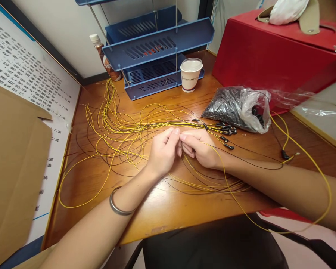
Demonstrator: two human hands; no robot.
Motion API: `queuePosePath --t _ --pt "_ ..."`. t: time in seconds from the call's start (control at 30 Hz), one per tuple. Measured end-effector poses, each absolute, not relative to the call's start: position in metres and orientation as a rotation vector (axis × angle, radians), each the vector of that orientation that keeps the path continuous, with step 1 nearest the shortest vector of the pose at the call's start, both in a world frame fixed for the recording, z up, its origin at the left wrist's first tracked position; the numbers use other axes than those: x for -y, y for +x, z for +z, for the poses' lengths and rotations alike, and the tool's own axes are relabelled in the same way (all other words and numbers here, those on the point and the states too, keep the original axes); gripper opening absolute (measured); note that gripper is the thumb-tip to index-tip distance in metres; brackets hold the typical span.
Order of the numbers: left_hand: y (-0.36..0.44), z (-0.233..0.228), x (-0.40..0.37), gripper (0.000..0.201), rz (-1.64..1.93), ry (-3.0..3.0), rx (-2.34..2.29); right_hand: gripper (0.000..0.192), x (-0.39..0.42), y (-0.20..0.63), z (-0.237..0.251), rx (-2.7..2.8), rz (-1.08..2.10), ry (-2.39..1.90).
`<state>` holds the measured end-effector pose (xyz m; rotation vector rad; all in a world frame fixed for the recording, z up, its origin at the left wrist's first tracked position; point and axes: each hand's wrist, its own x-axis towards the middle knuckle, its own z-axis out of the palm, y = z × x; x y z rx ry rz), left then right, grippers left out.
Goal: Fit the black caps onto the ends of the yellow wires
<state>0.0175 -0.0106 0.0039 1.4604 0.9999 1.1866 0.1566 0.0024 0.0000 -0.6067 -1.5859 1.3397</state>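
A glossy orange-brown wooden table (168, 209) carries thin yellow plastic-coated wires (120, 127), a crinkled clear plastic bag (240, 106), and a matt white paper cup (190, 74).

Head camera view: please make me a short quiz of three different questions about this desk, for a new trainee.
1. True or false: both hands meet over the yellow wires.
2. What stands nearest the paper cup? A) blue tray rack B) red box C) plastic bag
3. Which wrist wears a bangle?

Key: 1 true: left hand and right hand touch fingertips there. 2 A. 3 left.
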Motion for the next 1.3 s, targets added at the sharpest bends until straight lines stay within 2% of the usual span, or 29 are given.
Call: queuePosePath --t 0.43,0.97,1.3 --pt "0.0170 0.0045 0.0106 0.049 1.208 1.471 -1.008 0.051 -0.0029 0.1569 -0.0050 1.514 1.456 -0.657" --pt "0.0179 0.0004 0.0091 0.048 1.205 1.483 -0.977 0.055 -0.0051 0.1562 -0.0040 1.546 1.384 -0.677" --pt "0.0155 0.0059 0.0127 0.051 1.244 1.509 -1.039 0.045 -0.0076 0.1533 -0.0022 1.537 1.266 -0.779"
